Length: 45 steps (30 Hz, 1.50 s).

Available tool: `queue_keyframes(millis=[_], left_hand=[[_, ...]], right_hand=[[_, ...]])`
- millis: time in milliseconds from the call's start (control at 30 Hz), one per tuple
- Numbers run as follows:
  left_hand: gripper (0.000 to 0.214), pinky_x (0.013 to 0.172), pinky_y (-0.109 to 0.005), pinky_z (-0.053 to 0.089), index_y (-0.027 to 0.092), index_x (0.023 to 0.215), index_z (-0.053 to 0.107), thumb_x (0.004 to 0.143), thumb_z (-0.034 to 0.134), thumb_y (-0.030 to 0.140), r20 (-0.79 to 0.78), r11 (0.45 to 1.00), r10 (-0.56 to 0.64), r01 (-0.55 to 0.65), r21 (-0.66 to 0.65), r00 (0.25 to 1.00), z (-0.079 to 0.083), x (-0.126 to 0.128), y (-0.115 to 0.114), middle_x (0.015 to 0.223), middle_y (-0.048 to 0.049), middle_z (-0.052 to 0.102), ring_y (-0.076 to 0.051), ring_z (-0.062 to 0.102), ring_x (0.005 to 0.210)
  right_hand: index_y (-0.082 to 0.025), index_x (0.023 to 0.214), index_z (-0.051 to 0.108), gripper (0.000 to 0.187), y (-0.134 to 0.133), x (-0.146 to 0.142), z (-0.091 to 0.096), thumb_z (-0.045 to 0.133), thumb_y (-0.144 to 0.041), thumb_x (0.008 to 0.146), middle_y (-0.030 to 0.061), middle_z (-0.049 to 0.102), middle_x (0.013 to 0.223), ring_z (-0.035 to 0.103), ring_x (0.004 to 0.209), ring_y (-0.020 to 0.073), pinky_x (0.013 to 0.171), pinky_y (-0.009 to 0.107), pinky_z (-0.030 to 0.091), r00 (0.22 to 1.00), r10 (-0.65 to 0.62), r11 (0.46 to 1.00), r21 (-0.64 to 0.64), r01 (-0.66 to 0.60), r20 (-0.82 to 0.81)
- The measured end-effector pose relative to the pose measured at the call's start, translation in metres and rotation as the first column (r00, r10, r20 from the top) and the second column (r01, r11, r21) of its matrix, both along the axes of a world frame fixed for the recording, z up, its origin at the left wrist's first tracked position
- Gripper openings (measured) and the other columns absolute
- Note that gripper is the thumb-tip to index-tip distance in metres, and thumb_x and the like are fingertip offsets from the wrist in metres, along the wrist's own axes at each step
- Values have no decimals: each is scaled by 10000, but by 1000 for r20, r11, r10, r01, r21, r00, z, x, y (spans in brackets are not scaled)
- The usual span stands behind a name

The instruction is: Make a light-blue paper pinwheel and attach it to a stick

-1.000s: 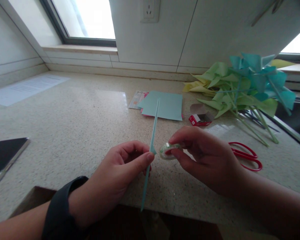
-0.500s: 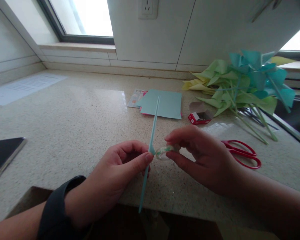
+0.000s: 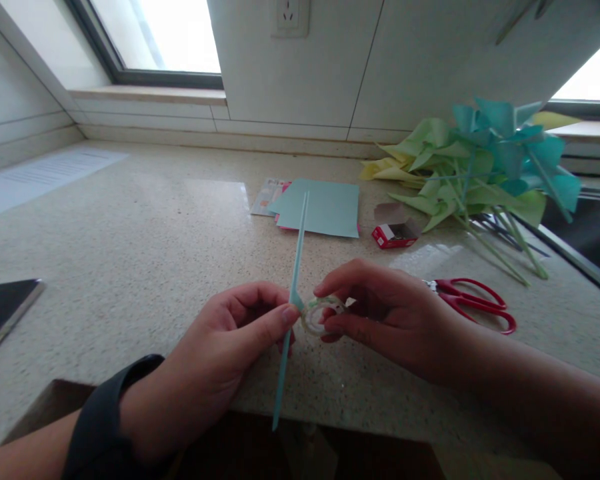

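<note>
Speckled counter (image 3: 180,247): left fingers (image 3: 279,319) pinch blue strip (image 3: 294,291), long axis pointing away; right fingers (image 3: 353,327) hold tape roll (image 3: 308,323).

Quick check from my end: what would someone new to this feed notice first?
Probably the heap of blue, green and yellow pinwheel-like paper shapes at the back right of the counter. Next, in the near centre, the left hand pinches a thin pale-blue strip while the right hand holds a clear tape roll close beside it. The red-handled scissors stand out, lying partly hidden beyond the right hand.
</note>
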<state>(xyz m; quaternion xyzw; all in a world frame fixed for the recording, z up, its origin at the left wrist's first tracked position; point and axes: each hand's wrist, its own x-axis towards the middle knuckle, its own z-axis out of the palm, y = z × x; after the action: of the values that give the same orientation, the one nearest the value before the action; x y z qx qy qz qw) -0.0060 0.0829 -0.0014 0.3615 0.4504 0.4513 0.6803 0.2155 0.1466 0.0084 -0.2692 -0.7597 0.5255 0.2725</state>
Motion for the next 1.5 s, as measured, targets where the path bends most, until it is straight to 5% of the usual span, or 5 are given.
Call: queue_keyframes(millis=[533, 767, 967, 1233, 1500], left_hand=[[200, 595, -151, 412, 184, 841, 733, 832, 813, 367, 3, 1000, -19, 19, 16, 1000, 1, 1, 2, 711, 29, 645, -68, 532, 639], [161, 793, -220, 469, 171, 791, 762, 852, 782, 318, 13, 990, -85, 83, 116, 996, 6, 3, 2, 905, -27, 734, -139, 635, 863], [130, 746, -211, 457, 197, 880, 760, 896, 748, 326, -2, 986, -136, 135, 94, 991, 1, 1, 3, 816, 3, 740, -114, 631, 786], [122, 691, -171, 444, 212, 877, 771, 877, 774, 335, 26, 988, -145, 143, 65, 989, 3, 0, 1, 785, 28, 731, -82, 623, 739], [181, 666, -164, 444, 184, 867, 768, 835, 809, 357, 18, 994, -104, 104, 18, 994, 4, 1, 3, 762, 13, 731, -79, 617, 703]], right_hand=[[-251, 974, 503, 244, 0, -2, 0, 725, -203, 885, -52, 599, 861, 728, 761, 129, 649, 238, 608, 998, -23, 997, -76, 18, -63], [-280, 1086, 487, 340, -3, -7, 2, 706, -130, 874, -53, 661, 855, 706, 784, 119, 680, 238, 602, 988, -68, 981, -187, 41, -142], [-256, 1136, 537, 137, -6, -8, 7, 543, -204, 1009, -33, 725, 870, 732, 800, 99, 728, 224, 616, 985, -61, 966, -258, 18, -160], [-226, 1018, 662, 68, 2, -3, 7, 626, -238, 961, -28, 725, 801, 705, 713, 83, 663, 175, 592, 997, -62, 994, -95, 57, -53], [-209, 915, 567, 85, 0, -5, 9, 554, -231, 996, -34, 701, 720, 736, 662, 98, 611, 175, 590, 995, -65, 987, -150, 54, -69]])
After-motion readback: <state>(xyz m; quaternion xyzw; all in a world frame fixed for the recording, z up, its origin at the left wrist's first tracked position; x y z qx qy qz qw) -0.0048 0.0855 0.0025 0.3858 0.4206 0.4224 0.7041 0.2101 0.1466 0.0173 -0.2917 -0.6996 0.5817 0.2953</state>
